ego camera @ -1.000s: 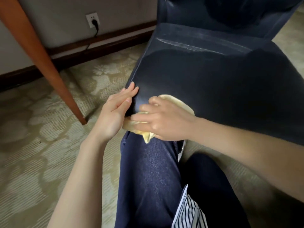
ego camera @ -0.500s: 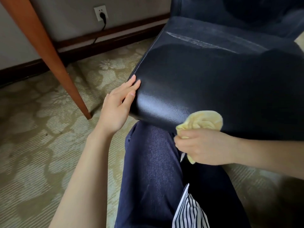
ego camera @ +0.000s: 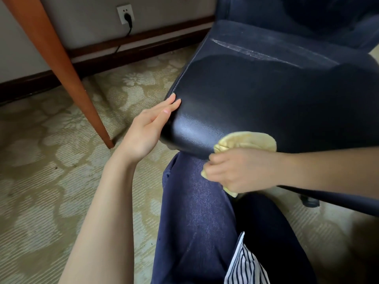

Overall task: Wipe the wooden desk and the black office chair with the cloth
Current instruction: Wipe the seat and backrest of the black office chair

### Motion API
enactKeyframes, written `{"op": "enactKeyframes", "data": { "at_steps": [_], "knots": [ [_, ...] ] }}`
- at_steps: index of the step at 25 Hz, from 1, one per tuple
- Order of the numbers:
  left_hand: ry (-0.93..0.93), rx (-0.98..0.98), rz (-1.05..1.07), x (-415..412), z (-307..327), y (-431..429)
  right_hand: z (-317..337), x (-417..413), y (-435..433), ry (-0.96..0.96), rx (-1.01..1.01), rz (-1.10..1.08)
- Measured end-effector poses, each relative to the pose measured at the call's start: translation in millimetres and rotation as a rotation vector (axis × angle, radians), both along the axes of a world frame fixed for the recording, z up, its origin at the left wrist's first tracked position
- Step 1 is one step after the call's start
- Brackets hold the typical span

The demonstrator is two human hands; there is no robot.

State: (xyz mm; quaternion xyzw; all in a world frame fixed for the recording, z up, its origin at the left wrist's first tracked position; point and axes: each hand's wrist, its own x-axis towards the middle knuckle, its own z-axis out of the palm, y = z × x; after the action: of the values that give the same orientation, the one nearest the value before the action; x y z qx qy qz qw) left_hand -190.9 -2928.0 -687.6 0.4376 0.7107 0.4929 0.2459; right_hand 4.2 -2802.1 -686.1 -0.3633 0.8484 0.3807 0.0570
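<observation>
The black office chair [ego camera: 256, 95] fills the upper right; its leather seat shows a pale dusty streak near the back. My right hand [ego camera: 240, 171] is shut on the yellow cloth [ego camera: 246, 140] and presses it against the seat's front edge. My left hand [ego camera: 147, 130] lies flat, fingers together, against the seat's front left corner. One slanted leg of the wooden desk [ego camera: 57, 64] crosses the upper left; the desk top is out of view.
Patterned beige carpet [ego camera: 51, 181] covers the floor. A dark skirting board and a wall socket [ego camera: 125, 14] with a black plug run along the back wall. My knee in dark blue trousers [ego camera: 196, 222] is under the seat's front edge. A chair caster [ego camera: 310, 201] shows at right.
My right hand has dragged the cloth from beside my left hand rightwards along the seat's front edge, then slightly back. My left hand has stayed on the corner.
</observation>
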Motion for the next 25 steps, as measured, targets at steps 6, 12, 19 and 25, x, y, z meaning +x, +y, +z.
{"op": "enactKeyframes", "data": {
  "at_steps": [6,12,19,25],
  "knots": [
    [0.047,-0.089,0.008,-7.2,14.8,1.9,-4.1,-93.7,-42.1,0.017,-0.025,-0.193],
    [0.164,-0.073,0.007,-6.8,13.3,-2.4,7.3,-89.3,-45.8,0.241,-0.063,-0.178],
    [0.305,-0.133,0.058,7.6,16.6,-3.9,2.8,13.3,6.6,0.304,-0.459,-0.215],
    [0.472,-0.184,0.095,45.0,19.0,-13.8,11.4,44.3,24.1,0.483,-0.738,-0.342]
  ]
}}
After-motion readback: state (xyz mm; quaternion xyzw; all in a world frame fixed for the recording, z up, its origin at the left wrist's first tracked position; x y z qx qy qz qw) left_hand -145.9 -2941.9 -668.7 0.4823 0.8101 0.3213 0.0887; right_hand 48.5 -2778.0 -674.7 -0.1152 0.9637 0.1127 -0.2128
